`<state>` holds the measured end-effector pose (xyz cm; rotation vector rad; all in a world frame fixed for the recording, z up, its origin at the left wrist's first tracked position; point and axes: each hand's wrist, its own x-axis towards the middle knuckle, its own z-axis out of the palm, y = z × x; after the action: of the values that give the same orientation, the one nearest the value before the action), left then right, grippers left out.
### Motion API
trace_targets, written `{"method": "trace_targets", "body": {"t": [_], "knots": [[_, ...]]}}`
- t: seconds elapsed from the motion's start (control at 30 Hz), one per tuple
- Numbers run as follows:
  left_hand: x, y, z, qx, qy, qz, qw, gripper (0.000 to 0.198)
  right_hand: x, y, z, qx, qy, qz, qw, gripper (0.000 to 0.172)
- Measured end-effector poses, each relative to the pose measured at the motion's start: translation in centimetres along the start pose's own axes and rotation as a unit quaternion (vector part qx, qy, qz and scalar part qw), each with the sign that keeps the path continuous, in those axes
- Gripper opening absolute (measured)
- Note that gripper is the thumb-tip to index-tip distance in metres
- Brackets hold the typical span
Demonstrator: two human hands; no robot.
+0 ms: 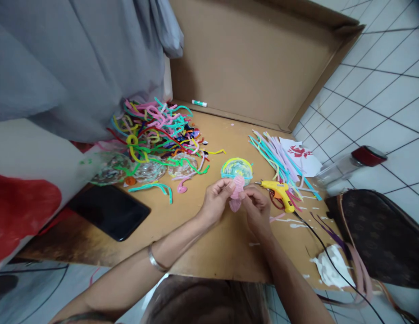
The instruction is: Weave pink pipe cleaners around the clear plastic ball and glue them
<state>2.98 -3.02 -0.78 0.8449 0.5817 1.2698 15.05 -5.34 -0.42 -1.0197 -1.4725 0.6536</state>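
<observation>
My left hand (pixel 216 198) pinches a small pink fuzzy piece (pixel 237 189), which looks like shaped pipe cleaner, by its left side. From the right, my right hand (pixel 258 203) has its fingers closed on the same pink piece. Just beyond my hands lies a round disc (pixel 236 168) edged with yellow and turquoise pipe cleaner; my fingers and the pink piece hide its near edge. A yellow hot glue gun (pixel 279 192) rests close to my right hand, nozzle pointing left. Left of my hands sits a small pink curled piece (pixel 182 186).
A tangled pile of coloured pipe cleaners (pixel 155 130) and clear discs (pixel 148 170) covers the left. Straight pipe cleaners (pixel 277 157), a clear bottle (pixel 341 168), a brown bag (pixel 381 234) and crumpled tissue (pixel 333 265) are rightward. A black phone (pixel 110 211) lies left; cardboard (pixel 253 63) stands behind.
</observation>
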Motion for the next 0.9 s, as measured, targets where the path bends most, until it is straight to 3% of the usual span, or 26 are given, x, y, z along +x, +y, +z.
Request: {"method": "trace_targets", "body": {"t": [0.17, 0.33, 0.43, 0.57, 0.67, 0.8, 0.9], "knots": [[-0.3, 0.7, 0.3, 0.074, 0.0, 0.042, 0.996, 0.035, 0.0, 0.6, -0.8, -0.018, -0.036, 0.011, 0.999, 0.021], [-1.1, 0.7, 0.6, 0.166, -0.021, 0.061, 0.984, 0.031, 0.1, 0.9, -1.5, -0.003, -0.001, 0.025, 1.0, 0.017], [-0.9, 0.4, 0.2, 0.204, 0.013, 0.091, 0.975, 0.03, 0.4, 0.8, -1.7, -0.002, 0.043, 0.016, 0.999, 0.021], [1.4, 0.8, -1.4, 0.251, 0.093, 0.14, 0.953, 0.041, 0.9, 1.2, -1.9, 0.047, 0.145, 0.051, 0.987, 0.023], [4.0, 1.6, -2.7, 0.344, 0.128, 0.113, 0.923, 0.052, 1.6, 2.0, -1.9, 0.081, 0.165, 0.071, 0.98, 0.026], [6.8, 2.1, -3.6, 0.449, 0.101, 0.043, 0.887, 0.062, 2.6, 3.1, -1.9, 0.103, 0.176, 0.06, 0.977, 0.03], [7.4, 2.0, -3.7, 0.427, 0.064, 0.049, 0.901, 0.056, 3.2, 3.7, -1.8, 0.137, 0.168, 0.082, 0.973, 0.033]]}}
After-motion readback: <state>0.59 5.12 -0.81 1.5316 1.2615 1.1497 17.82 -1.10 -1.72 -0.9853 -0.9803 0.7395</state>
